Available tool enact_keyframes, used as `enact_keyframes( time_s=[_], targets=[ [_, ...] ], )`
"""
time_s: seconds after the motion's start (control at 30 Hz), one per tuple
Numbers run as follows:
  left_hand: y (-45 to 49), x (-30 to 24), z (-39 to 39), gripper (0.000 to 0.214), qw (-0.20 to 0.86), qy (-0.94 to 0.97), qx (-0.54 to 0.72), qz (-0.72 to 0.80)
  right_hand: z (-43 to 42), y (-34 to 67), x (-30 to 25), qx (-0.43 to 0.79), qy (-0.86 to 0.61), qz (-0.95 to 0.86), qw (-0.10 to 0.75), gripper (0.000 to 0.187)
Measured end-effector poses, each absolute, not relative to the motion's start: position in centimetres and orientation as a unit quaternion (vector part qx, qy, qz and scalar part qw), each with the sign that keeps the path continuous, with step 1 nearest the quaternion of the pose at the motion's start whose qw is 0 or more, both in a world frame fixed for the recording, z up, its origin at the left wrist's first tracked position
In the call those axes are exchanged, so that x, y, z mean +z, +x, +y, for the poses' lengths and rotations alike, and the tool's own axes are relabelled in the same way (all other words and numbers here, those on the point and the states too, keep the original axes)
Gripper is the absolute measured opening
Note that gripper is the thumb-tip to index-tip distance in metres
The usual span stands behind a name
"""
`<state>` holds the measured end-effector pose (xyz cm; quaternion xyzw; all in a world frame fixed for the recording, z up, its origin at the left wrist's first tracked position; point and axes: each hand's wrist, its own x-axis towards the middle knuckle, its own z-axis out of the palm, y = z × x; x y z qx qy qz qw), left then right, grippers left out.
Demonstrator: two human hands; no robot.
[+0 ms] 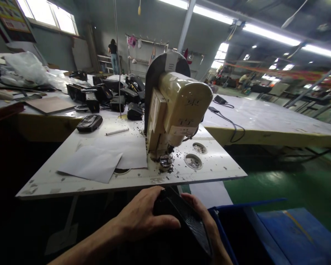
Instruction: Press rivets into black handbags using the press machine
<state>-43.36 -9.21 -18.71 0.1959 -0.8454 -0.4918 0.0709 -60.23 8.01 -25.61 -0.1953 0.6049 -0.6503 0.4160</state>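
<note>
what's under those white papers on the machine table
Under the white papers is the white tabletop, with part of a dark opening showing at their near edge. Whatever else they cover can't be seen.

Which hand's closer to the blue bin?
Right. The right hand is just left of the blue bin, on the near side of the black item; the left hand is farther, across it.

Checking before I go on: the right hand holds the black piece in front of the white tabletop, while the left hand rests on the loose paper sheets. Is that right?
Not quite: the left hand isn't on the loose paper sheets; the head view shows it on the black piece too. The right hand does hold that piece in front of the white tabletop.
</note>
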Motion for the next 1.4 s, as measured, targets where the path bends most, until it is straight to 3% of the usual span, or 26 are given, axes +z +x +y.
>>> enact_keyframes(
  time_s=[0.2,0.33,0.57,0.77,1.0,1.13,1.4],
  targets=[
    [-43.8,-17.9,-9.2,0.056,0.042,0.206,-0.451,-0.867,7.0,-62.3,-23.2,-0.524,-0.309,0.542,0.58,0.041],
    [-44.1,-17.2,-9.5,0.06,0.025,0.218,-0.413,-0.884,6.0,-61.7,-23.1,-0.5,-0.321,0.519,0.614,0.044],
    [-45.2,-15.1,-11.4,0.069,0.043,0.233,-0.36,-0.902,3.6,-60.3,-24.8,-0.599,-0.236,0.444,0.623,0.046],
    [-46.4,-14.2,-13.2,0.038,0.018,0.183,-0.317,-0.931,1.1,-60.6,-27.0,-0.668,-0.203,0.399,0.594,0.047],
    [-47.7,-14.7,-15.8,0.053,0.005,0.12,-0.256,-0.959,-1.4,-62.3,-28.1,-0.712,-0.183,0.372,0.567,0.053],
    [-49.1,-16.0,-17.0,0.049,0.03,0.127,-0.279,-0.951,-2.4,-62.8,-28.5,-0.706,-0.154,0.373,0.582,0.056],
    [-52.0,-17.6,-17.6,0.02,0.015,0.175,-0.35,-0.92,-4.1,-63.5,-29.4,-0.698,-0.195,0.4,0.561,0.055]
  ],
)
